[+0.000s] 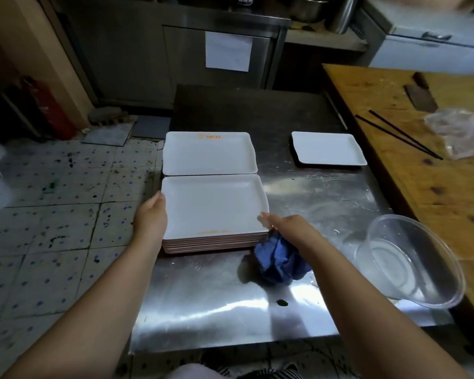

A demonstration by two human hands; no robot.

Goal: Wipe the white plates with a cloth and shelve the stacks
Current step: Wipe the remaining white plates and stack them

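Observation:
A stack of several white rectangular plates (214, 206) stands at the left edge of the steel table (230, 310). My left hand (151, 217) holds the stack's left rim. My right hand (288, 228) touches the top plate's near right corner with a fingertip while its other fingers grip a crumpled blue cloth (279, 262) that hangs down beside the stack. Just behind lies another white plate stack (208, 153) with orange lettering. A third white plate (327, 147) sits apart at the far right of the table.
A clear plastic bowl (413, 262) stands tilted at the table's right edge. To the right is a wooden board (427, 176) with black chopsticks (400, 134), a cleaver (420, 95) and a clear bag (460, 135). A steel cabinet (175, 56) stands behind.

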